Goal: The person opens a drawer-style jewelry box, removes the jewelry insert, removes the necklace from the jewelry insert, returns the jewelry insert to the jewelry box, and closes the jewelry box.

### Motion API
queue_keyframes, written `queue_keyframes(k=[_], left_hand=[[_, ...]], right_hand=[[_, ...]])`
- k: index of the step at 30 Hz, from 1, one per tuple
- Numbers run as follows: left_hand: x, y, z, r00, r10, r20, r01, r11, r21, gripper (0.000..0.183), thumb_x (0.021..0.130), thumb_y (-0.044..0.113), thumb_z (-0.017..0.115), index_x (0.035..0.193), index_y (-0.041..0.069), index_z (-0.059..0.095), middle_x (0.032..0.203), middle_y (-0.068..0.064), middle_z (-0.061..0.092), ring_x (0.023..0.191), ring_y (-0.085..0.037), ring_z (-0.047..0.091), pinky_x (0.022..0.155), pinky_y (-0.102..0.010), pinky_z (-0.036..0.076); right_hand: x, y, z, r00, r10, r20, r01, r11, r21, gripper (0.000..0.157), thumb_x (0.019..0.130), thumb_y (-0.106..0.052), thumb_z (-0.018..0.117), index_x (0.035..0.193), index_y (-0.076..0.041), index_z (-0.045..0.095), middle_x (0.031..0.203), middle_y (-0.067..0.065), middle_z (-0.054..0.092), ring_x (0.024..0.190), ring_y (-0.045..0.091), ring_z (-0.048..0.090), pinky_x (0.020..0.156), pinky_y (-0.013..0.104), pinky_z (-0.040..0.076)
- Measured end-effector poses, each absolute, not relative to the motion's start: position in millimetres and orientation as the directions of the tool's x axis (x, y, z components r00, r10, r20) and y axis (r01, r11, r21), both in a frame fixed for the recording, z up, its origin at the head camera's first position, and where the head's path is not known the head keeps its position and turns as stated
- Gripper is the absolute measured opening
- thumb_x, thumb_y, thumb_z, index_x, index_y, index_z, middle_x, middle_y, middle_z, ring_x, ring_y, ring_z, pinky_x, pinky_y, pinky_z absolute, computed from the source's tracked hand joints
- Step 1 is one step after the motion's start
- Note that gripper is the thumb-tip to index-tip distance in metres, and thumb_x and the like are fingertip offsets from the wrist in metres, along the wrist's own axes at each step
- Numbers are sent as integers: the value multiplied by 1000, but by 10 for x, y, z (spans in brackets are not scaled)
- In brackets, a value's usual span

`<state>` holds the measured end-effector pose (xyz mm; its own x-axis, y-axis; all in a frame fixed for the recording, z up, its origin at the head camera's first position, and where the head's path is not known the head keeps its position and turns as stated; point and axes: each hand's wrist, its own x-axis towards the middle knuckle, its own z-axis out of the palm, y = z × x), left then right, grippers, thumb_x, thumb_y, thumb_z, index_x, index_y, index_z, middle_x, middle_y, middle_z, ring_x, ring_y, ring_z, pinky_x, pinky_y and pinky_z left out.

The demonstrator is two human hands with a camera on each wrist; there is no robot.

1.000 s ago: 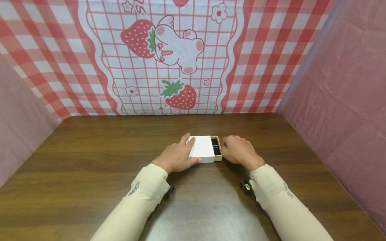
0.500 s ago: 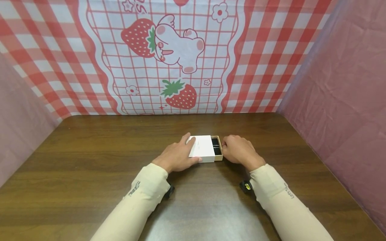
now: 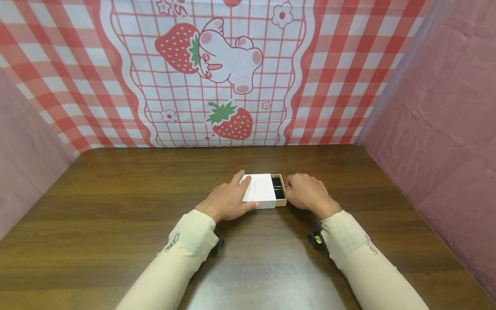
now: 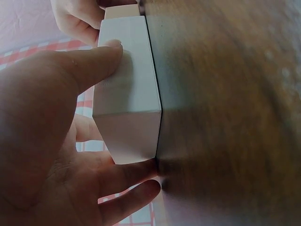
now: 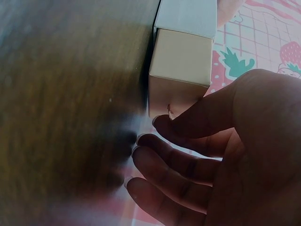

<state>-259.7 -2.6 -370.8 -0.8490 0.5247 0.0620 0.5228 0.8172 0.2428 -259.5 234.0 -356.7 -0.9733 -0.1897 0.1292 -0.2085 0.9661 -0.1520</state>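
Note:
A white sliding box (image 3: 259, 189) lies on the table, its cream inner drawer (image 3: 281, 202) pulled partly out to the right. Inside the drawer, a thin silvery strand (image 3: 277, 187) crosses a black lining; its kind is too small to tell. My left hand (image 3: 228, 199) grips the white outer sleeve, with the thumb along its near side, as the left wrist view shows. At the drawer's right end, my right hand (image 3: 308, 192) pinches a small pull tab (image 5: 170, 111) between thumb and index finger. Its other fingers are loosely bent near the tabletop.
The brown wooden table (image 3: 135, 241) spreads around the box. Behind it hangs a red-and-white checked cloth (image 3: 337, 86) with strawberry prints. Pink cloths (image 3: 438, 129) line both sides. A black wrist strap (image 3: 315, 240) shows under the right sleeve.

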Motion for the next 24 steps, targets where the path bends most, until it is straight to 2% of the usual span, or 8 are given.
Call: queue_keyframes(k=[24], left_hand=[[-2608, -21, -3727, -849, 525, 63, 523, 818, 238, 84, 95, 56, 60, 157, 9, 31, 162, -17, 23, 121, -43, 56, 99, -50, 48]], right_hand=[[-2602, 2348, -3557, -986, -148, 78, -159, 975, -158, 24, 88, -14, 48, 65, -15, 56, 73, 4, 57, 70, 23, 54, 59, 47, 47]])
